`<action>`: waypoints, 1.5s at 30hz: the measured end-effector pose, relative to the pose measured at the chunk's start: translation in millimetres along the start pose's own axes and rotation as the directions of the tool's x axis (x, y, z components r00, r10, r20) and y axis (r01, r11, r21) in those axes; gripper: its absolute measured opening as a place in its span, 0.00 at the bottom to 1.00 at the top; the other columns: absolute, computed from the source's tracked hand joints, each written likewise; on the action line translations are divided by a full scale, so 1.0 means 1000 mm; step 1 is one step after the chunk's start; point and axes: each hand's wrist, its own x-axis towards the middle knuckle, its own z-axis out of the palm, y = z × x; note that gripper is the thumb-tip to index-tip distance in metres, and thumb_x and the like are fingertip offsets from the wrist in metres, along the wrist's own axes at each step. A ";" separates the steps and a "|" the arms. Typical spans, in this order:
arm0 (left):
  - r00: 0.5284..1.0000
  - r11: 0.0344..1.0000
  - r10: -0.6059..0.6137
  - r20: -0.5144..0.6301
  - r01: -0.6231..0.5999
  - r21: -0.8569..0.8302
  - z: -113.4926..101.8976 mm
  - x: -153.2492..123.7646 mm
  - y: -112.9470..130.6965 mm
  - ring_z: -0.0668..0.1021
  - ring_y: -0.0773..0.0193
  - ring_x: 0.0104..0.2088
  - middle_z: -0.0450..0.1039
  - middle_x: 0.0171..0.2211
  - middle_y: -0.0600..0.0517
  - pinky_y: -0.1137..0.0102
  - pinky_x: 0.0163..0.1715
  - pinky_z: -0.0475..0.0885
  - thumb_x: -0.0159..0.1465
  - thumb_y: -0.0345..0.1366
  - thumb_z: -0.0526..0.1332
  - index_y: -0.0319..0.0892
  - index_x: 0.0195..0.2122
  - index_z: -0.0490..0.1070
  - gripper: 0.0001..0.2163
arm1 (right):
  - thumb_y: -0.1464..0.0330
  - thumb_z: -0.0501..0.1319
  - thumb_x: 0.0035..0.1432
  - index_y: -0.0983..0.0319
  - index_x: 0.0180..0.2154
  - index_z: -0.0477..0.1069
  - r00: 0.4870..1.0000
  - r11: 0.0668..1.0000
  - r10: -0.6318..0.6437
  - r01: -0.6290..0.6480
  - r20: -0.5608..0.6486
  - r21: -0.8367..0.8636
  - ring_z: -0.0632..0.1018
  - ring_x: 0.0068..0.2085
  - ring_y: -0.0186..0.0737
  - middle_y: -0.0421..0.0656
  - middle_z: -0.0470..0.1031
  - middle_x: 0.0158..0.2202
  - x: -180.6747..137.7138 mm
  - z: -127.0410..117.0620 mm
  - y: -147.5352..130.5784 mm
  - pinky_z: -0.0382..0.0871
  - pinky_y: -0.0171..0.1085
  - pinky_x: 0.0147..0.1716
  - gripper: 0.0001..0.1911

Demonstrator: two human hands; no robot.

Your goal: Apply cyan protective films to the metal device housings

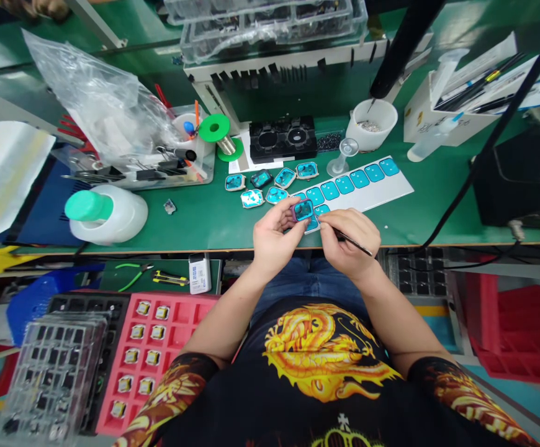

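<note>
Reference: clock directions were read in the head view, with twelve o'clock away from the wearer.
Purple-rimmed case: a small, rounded-square purple-rimmed case with a cyan face (pixel 303 210) was held above the green desk (pixel 195 217), face up.
Left hand: clamped on the case, thumb and fingers at its edges; the left hand (pixel 274 231) was the nearer one.
Right hand: the right hand (pixel 351 239) pinched a slim dark pen-like tool (pixel 358 245).
Tool axis: ran from ten o'clock at the tip to four o'clock at the tail.
Key relation: the case lay at ten o'clock from the tip, just beside it; contact could not be confirmed.
Case axis: near square; longer side not determinable.
White sheet: a long white sheet of cyan rounded-square pieces (pixel 382 192) ran from eight to two o'clock, its near end between the hands.
Other cases: six cyan-faced cases (pixel 285 178) lay from eleven to one o'clock of the left hand.
</note>
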 end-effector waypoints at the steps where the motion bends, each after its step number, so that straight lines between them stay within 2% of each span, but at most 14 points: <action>1: 1.000 1.000 -0.002 0.002 0.002 0.005 0.000 0.000 0.000 0.88 0.62 0.43 0.87 0.46 0.49 0.66 0.47 0.87 0.63 0.34 0.77 0.45 0.58 0.81 0.21 | 0.76 0.67 0.64 0.57 0.41 0.80 1.000 1.000 0.001 -0.001 0.001 0.006 0.87 0.36 0.43 0.44 0.87 0.35 0.000 0.000 0.000 0.83 0.43 0.37 0.09; 8: 0.999 0.999 -0.027 0.029 0.027 0.018 -0.001 0.000 0.003 0.88 0.62 0.42 0.87 0.47 0.50 0.65 0.47 0.88 0.64 0.35 0.77 0.46 0.59 0.81 0.22 | 0.75 0.65 0.65 0.57 0.39 0.81 0.997 0.996 0.081 -0.081 0.011 0.037 0.88 0.36 0.43 0.43 0.87 0.34 0.002 -0.003 -0.001 0.85 0.43 0.39 0.08; 16: 0.998 1.000 -0.028 0.060 0.027 0.015 -0.002 0.001 0.002 0.89 0.61 0.42 0.87 0.47 0.49 0.63 0.47 0.88 0.64 0.35 0.76 0.47 0.59 0.81 0.21 | 0.75 0.65 0.65 0.57 0.38 0.81 0.995 0.991 0.087 -0.091 0.041 0.101 0.87 0.36 0.42 0.42 0.87 0.35 0.004 -0.004 0.000 0.84 0.43 0.39 0.08; 25: 0.995 0.999 -0.043 0.087 0.044 -0.011 -0.003 0.002 0.004 0.88 0.63 0.41 0.87 0.47 0.50 0.65 0.46 0.88 0.64 0.35 0.76 0.47 0.59 0.81 0.21 | 0.74 0.65 0.65 0.58 0.37 0.81 0.989 0.983 0.147 -0.146 0.002 0.111 0.86 0.35 0.43 0.43 0.86 0.33 0.004 -0.005 0.001 0.82 0.42 0.36 0.07; 36: 0.996 0.999 0.007 0.089 -0.011 0.047 -0.003 -0.001 0.001 0.88 0.61 0.42 0.86 0.48 0.49 0.63 0.46 0.88 0.65 0.35 0.75 0.48 0.60 0.81 0.21 | 0.72 0.65 0.66 0.57 0.36 0.80 0.987 0.987 0.160 -0.159 -0.020 0.035 0.85 0.34 0.43 0.43 0.85 0.33 0.002 -0.004 0.001 0.81 0.43 0.35 0.06; 45: 0.992 0.988 0.056 0.112 -0.071 0.136 -0.005 -0.002 0.000 0.88 0.62 0.41 0.87 0.48 0.50 0.64 0.47 0.88 0.66 0.34 0.74 0.49 0.60 0.81 0.21 | 0.73 0.64 0.66 0.58 0.36 0.80 0.991 0.988 0.136 -0.137 0.017 0.074 0.84 0.33 0.42 0.42 0.84 0.32 0.003 -0.005 0.003 0.80 0.42 0.35 0.07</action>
